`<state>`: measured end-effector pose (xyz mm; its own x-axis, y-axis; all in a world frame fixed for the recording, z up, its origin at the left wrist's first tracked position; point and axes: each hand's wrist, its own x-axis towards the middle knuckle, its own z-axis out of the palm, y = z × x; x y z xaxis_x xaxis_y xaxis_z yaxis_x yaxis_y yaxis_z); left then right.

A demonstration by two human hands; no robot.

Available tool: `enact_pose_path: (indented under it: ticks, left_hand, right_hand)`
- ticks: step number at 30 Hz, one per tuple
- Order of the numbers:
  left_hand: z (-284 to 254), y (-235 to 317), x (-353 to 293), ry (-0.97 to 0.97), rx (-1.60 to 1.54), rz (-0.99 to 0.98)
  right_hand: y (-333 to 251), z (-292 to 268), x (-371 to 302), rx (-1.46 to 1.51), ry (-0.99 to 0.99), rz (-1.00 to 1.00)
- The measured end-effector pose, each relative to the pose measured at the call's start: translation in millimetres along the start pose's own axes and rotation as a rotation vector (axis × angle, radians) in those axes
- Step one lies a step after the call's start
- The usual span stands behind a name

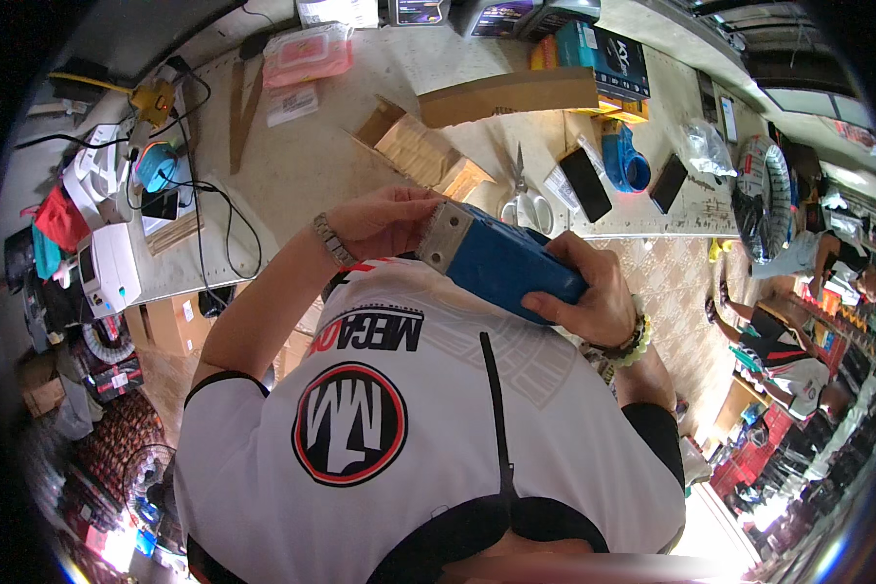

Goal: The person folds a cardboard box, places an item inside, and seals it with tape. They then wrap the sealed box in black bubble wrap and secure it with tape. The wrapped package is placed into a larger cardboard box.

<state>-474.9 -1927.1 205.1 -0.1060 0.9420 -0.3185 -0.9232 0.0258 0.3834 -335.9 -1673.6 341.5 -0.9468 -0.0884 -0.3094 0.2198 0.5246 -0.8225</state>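
I hold a long blue box [506,265] with a grey end flap close to my chest, above my white shirt. My left hand [384,222] pinches the grey flap end at its upper left corner. My right hand [589,292] wraps around the box's far right end from below. A metal watch sits on my left wrist and a bead bracelet on my right. Just beyond the box, on the pale worktable [302,165], lies an open brown cardboard carton [420,151].
White-handled scissors [526,200], a black phone [586,183], a blue tape dispenser [623,161], stacked boxes [594,54], cables and a white label printer [112,263] lie on the table. A tyre [764,195] stands right. Other people sit at far right.
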Motion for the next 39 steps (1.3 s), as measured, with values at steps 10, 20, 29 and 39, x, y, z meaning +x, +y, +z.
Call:
enact_pose_path:
  ticks: [10,20,29,39]
  left_hand:
    - [-45,117,-14,0.659,0.84,0.26]
    - [-161,118,26,0.805,1.215,0.163]
    - [-160,108,73,0.859,1.893,-0.47]
    - [-117,106,61,1.061,2.176,-0.432]
  right_hand:
    - [33,-11,-4,0.088,0.133,0.218]
    - [110,28,59,-0.142,0.086,0.168]
    - [124,41,70,-0.145,0.082,0.263]
    - [101,37,70,-0.213,0.114,0.29]
